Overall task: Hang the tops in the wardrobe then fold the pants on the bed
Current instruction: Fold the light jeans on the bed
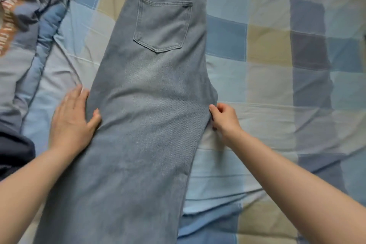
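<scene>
Covering checked bedsheet [267, 45]: folded jeans [150, 105], hands at either edge.

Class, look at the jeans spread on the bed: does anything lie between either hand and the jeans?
Nothing visible does. The left hand rests flat on the left edge of the jeans, and the right hand pinches their right edge. The heap of clothes lies apart, at the far left of the bed.
</scene>
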Demonstrator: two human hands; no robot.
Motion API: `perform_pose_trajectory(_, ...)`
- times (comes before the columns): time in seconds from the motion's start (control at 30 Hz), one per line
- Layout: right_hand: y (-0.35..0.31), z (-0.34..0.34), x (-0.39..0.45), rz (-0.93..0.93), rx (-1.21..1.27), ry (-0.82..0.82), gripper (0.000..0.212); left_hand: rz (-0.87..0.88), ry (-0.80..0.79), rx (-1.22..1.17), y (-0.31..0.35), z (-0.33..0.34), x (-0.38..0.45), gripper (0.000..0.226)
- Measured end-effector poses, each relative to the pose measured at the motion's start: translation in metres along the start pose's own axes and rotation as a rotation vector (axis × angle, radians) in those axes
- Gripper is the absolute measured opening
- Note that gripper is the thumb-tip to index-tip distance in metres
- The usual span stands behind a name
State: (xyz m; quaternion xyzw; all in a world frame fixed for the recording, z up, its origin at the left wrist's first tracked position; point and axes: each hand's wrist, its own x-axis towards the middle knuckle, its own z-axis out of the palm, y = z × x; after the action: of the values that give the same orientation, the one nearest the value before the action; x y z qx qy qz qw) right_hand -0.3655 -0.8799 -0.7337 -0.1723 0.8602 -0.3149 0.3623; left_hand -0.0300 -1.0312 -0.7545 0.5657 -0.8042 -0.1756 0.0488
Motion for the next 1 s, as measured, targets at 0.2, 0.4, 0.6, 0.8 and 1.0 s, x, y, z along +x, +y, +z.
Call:
perform_pose_trajectory(0.2,-0.008,-0.001,-0.023,0.045,0.073,-0.007,0.037,-0.089,0.013,-0.065,-0.013,-0.006,-0.124,0.060)
perform_pose_trajectory(0.4,0.049,0.034,-0.145,0.103,-0.140,-0.296,0.040,-0.383,-0.040,-0.194,-0.016,-0.020,-0.238,0.041)
perform_pose_trajectory(0.6,0.104,0.051,-0.268,0.225,0.038,-0.379,0.026,-0.697,-0.281,-0.361,-0.048,-0.040,-0.321,0.028)
perform_pose_trajectory(0.8,0.120,0.047,-0.303,0.426,0.336,-0.245,0.026,-0.652,-0.467,-0.470,-0.077,-0.061,-0.373,0.019)
perform_pose_trajectory(1.0,0.151,0.076,-0.366,0.430,0.252,-0.356,0.062,-0.520,-0.619,-0.524,-0.099,-0.067,-0.399,0.018)
